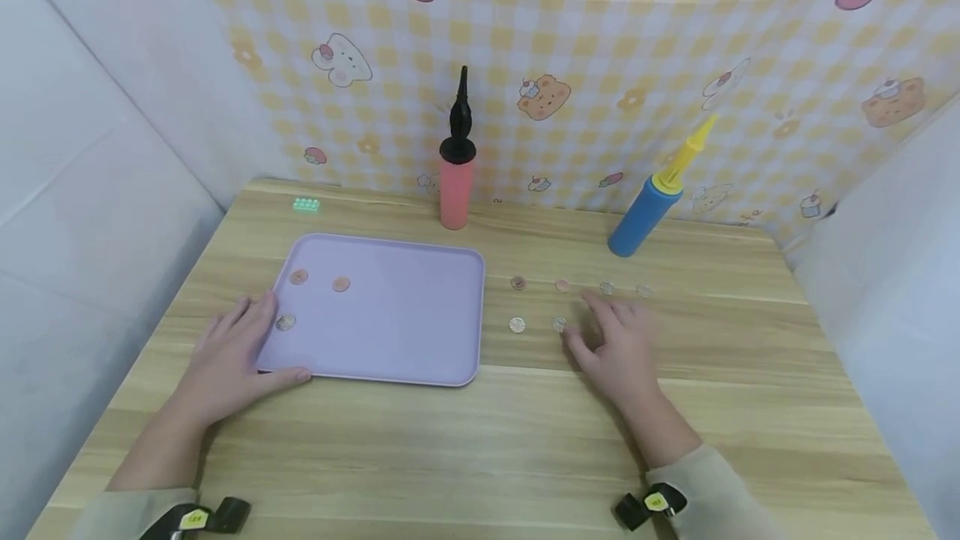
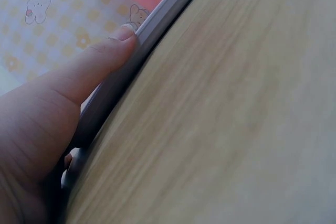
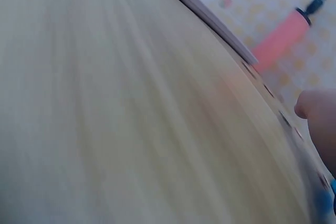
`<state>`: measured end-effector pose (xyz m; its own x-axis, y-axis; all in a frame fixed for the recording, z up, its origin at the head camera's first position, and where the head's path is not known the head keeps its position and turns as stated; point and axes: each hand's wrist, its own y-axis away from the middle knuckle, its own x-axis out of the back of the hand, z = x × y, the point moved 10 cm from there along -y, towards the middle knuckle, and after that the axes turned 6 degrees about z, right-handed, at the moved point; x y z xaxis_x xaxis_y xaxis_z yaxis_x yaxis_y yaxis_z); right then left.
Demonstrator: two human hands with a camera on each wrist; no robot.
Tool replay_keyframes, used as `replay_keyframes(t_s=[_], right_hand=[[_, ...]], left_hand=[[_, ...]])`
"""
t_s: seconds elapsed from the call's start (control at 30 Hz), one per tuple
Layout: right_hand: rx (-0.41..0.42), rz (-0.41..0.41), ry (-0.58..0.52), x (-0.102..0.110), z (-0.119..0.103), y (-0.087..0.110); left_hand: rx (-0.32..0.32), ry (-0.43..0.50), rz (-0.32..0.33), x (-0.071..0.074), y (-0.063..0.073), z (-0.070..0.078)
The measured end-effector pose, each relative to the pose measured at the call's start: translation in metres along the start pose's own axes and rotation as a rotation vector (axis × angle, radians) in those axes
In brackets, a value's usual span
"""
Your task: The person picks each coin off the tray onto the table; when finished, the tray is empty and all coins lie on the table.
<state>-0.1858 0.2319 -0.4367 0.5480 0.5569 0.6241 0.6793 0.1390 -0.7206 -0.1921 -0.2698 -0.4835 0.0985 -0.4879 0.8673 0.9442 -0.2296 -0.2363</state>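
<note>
A light purple tray (image 1: 390, 315) lies on the table with two copper-coloured coins and a silver coin (image 1: 286, 322) at its left side. My left hand (image 1: 236, 357) rests against the tray's front left corner, fingers spread along the left side and thumb along the front edge. In the left wrist view, the thumb (image 2: 105, 59) touches the tray's rim. To the right of the tray, several coins lie in two rows. Over them is my right hand (image 1: 618, 344), thumb and forefinger apart, the thumb beside a silver coin (image 1: 559, 324) and the forefinger near a copper-coloured coin (image 1: 562, 285).
Behind the tray stands a pink hand pump (image 1: 456, 190) with a black top. A blue pump (image 1: 645, 215) with a yellow nozzle leans at the back right. A mint toy brick (image 1: 306, 205) lies at the back left. A checked cloth (image 1: 570, 40) hangs behind the table.
</note>
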Motion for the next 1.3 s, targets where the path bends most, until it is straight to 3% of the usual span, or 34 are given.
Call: replay_keyframes(t_s=[0.2,0.53,0.87,1.0,1.3], right_hand=[[0.056,-0.026,-0.016,-0.019,-0.028,-0.006],[0.089,-0.136,-0.086,-0.065,-0.079,-0.018],[0.123,-0.208,-0.109,-0.094,-0.117,-0.032],[0.118,-0.226,-0.087,-0.107,-0.128,-0.038],[0.131,-0.151,0.077,-0.129,-0.155,-0.053]], left_hand=[[-0.008,-0.003,0.002,-0.001,-0.001,0.002],[0.001,-0.008,0.008,0.003,0.002,0.003],[0.005,0.002,0.011,0.002,0.002,0.001],[0.001,0.008,0.018,0.002,0.003,-0.001],[0.006,0.000,0.008,0.003,-0.001,0.002]])
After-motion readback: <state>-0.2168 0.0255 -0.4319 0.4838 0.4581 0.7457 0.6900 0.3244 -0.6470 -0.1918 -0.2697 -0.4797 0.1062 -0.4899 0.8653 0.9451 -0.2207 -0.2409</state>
